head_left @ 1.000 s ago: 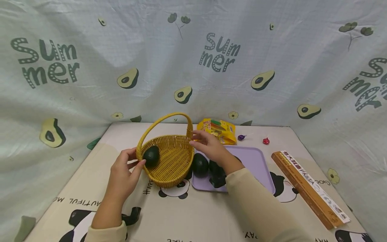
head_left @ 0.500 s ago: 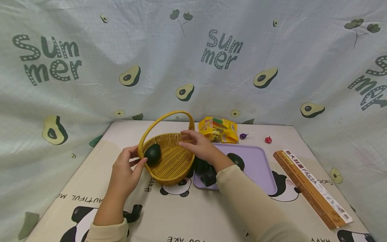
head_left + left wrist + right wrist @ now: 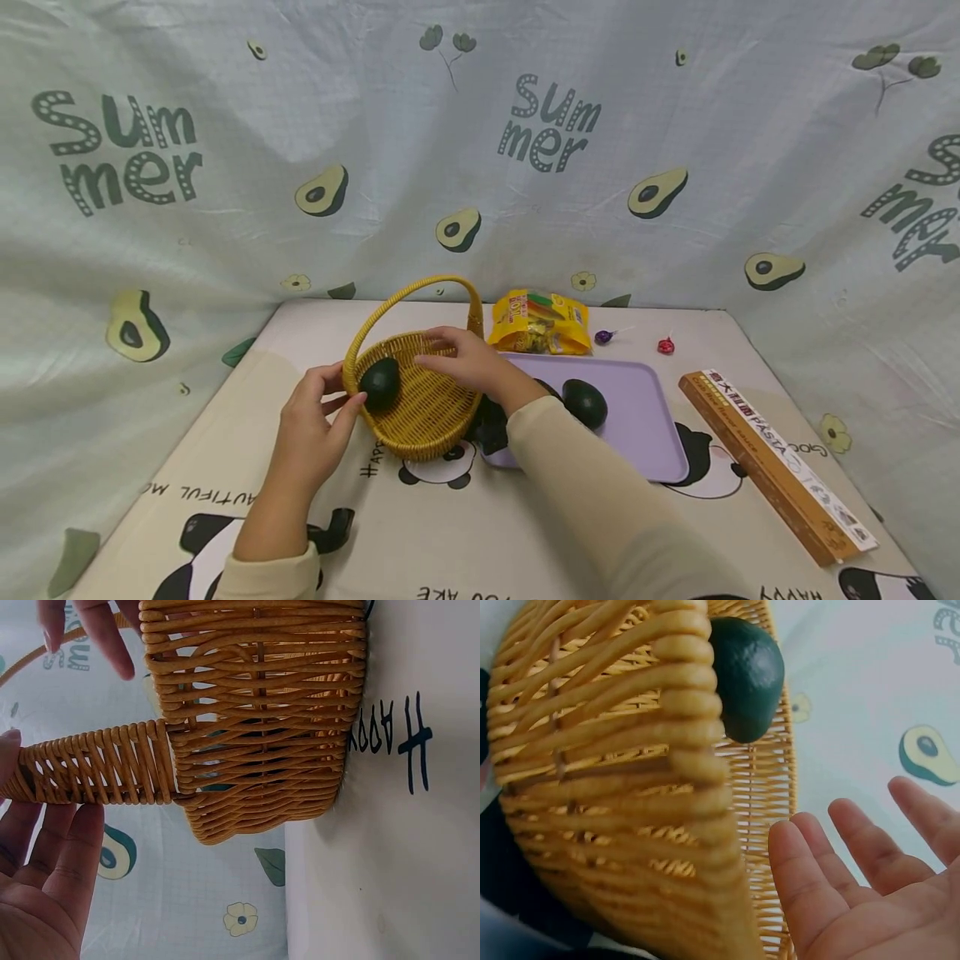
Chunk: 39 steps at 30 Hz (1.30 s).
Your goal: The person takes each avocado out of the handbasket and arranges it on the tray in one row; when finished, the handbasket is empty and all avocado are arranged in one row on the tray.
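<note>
A yellow wicker basket (image 3: 431, 421) with an arched handle stands left of the tray, one dark green avocado (image 3: 381, 385) lying inside at its left wall. At the foot of the handle (image 3: 97, 765), my left hand (image 3: 315, 417) holds it, with thumb on one side and fingers on the other in the left wrist view. My right hand (image 3: 468, 362) hovers over the basket's right half, holding nothing. Its fingers are spread in the right wrist view, beside the rim and below the avocado (image 3: 746, 679). Another avocado (image 3: 585, 404) lies on the lilac tray (image 3: 637, 446).
Behind the tray lies a yellow snack bag (image 3: 540, 323), with a purple lollipop (image 3: 603, 337) and a red lollipop (image 3: 666, 346) to its right. A long brown pasta box (image 3: 776, 467) lies along the table's right side. My right forearm covers part of the tray and another dark avocado there.
My right hand has moved left from the basket's right rim to above its inside, uncovering the avocado on the tray. My left hand stays at the handle.
</note>
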Each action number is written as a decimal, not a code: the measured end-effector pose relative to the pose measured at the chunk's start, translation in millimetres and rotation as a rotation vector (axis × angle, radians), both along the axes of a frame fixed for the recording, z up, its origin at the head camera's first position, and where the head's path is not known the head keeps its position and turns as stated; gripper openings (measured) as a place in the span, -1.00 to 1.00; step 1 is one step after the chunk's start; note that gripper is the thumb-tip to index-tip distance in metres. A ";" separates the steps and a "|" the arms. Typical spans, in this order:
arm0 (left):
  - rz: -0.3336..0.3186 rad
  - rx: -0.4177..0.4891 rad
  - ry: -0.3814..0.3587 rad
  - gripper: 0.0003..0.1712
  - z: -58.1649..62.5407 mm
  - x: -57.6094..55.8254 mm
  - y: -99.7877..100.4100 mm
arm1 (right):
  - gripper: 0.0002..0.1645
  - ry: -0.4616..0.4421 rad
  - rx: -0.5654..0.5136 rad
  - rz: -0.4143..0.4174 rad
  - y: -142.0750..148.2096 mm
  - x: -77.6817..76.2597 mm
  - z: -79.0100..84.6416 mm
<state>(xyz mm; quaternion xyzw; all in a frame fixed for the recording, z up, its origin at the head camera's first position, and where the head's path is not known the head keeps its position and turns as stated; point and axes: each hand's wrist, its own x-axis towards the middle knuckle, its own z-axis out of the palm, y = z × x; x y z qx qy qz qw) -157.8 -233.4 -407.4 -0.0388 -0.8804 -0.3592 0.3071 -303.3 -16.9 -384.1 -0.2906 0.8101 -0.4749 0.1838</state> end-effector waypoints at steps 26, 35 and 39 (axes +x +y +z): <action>-0.009 -0.007 0.000 -0.44 -1.4 0.0 -3.4 | -0.14 -0.022 0.121 0.018 -48.9 -6.1 -3.0; -0.004 -0.009 0.002 -0.43 -1.5 -0.8 -1.5 | -0.15 -0.074 0.116 0.047 -58.4 -10.9 -5.3; -0.008 -0.005 0.005 -0.44 -1.4 -0.7 -1.6 | -0.16 -0.101 0.116 0.048 -63.3 -12.4 -9.6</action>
